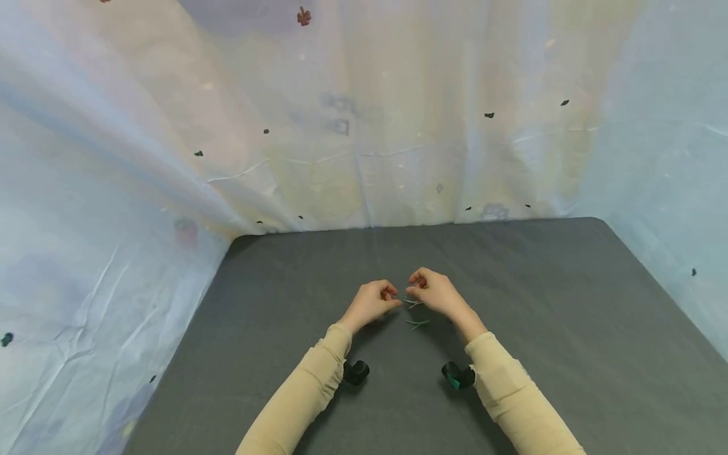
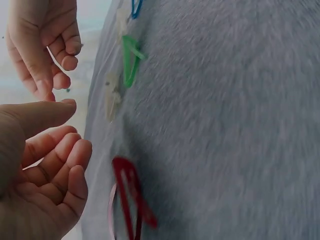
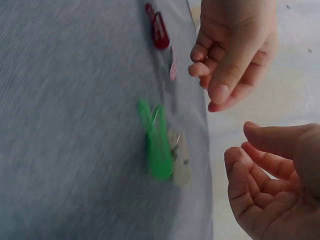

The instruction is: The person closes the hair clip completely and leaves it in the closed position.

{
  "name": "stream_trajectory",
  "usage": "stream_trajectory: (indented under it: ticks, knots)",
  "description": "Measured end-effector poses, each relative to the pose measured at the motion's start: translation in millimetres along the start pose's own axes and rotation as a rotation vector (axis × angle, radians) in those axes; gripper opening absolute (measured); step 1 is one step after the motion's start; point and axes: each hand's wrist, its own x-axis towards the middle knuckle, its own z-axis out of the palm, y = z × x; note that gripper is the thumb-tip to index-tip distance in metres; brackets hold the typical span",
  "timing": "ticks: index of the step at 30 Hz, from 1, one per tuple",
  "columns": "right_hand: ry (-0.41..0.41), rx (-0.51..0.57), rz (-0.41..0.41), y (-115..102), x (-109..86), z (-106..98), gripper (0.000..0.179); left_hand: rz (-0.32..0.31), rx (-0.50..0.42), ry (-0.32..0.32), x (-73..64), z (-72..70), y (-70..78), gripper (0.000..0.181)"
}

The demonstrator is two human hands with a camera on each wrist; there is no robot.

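Observation:
My left hand [image 1: 371, 303] and right hand [image 1: 438, 294] face each other above the grey cloth, a small gap between their fingertips. Both have loosely bent fingers, and nothing shows between finger and thumb on either. Below them lie several snap hair clips. A green hair clip [image 3: 159, 155] lies beside a cream one [image 3: 182, 165] in the right wrist view. The red hair clip [image 2: 125, 172] appears large and blurred in the left wrist view, with a thin pink one [image 2: 111, 215] along its edge. Part of a blue clip [image 2: 135, 9] shows at the top.
A dark grey cloth [image 1: 546, 303] covers the tabletop. Pale patterned curtain sheets [image 1: 398, 126] rise behind it and along both sides. Beneath each forearm sits a black wrist device, one at the left [image 1: 356, 373] and one at the right [image 1: 457, 376].

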Motion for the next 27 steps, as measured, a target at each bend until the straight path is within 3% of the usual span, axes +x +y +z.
stream_trajectory:
  ticks: [5, 14, 27]
  knots:
    - [0.003, -0.058, 0.031, 12.5, -1.4, -3.3, 0.025, -0.014, 0.019, -0.022, 2.6, 10.6, 3.6, 0.028]
    - [0.010, -0.146, 0.076, 26.8, -2.9, 0.5, 0.018, -0.016, 0.070, -0.006, 9.8, 23.1, -1.3, 0.029]
    - [0.032, -0.146, 0.098, 34.8, 2.6, 14.4, 0.010, -0.008, 0.135, -0.012, 17.3, 28.5, -3.5, 0.024]
